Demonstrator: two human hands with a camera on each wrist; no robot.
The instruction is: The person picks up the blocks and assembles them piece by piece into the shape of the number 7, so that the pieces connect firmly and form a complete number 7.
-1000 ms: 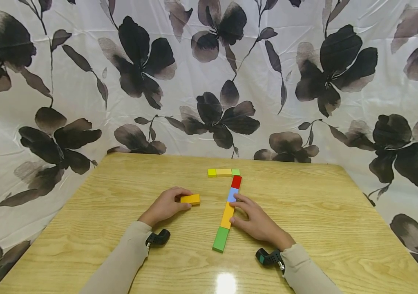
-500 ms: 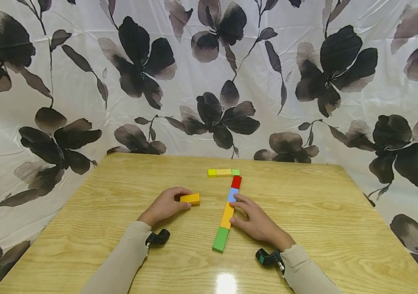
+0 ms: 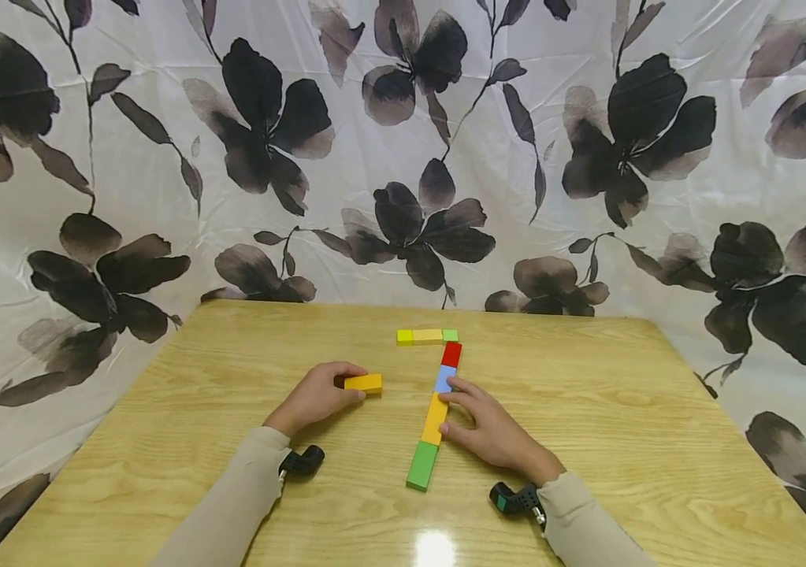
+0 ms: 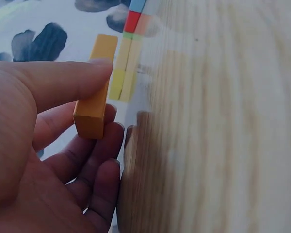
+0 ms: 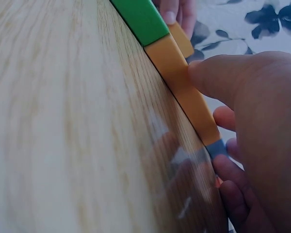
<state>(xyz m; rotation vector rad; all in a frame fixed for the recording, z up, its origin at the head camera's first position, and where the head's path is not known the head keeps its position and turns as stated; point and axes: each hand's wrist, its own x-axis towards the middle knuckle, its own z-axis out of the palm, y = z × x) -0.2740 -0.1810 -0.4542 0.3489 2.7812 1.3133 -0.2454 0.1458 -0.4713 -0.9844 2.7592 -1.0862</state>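
My left hand (image 3: 317, 396) pinches a loose orange block (image 3: 364, 383) between thumb and fingers, left of a slanting row of blocks. In the left wrist view the thumb lies over this orange block (image 4: 92, 114), with fingers beneath. My right hand (image 3: 491, 425) rests along the row's right side with relaxed fingers. Its thumb touches the row's orange block (image 3: 434, 420), and its fingertips lie at the joint with the blue block (image 3: 445, 378). A red block (image 3: 451, 353) forms the row's far end, a green block (image 3: 421, 465) its near end.
Behind the red end, a short crosswise row holds a yellow block (image 3: 405, 338), a pale tan block (image 3: 427, 337) and a light green block (image 3: 450, 335). Everything lies on a wooden table (image 3: 573, 378). A floral cloth (image 3: 346, 157) hangs behind its far edge.
The head view has shifted slightly, so everything sits a little farther left in it. Both hands and the blocks keep their places on the table.
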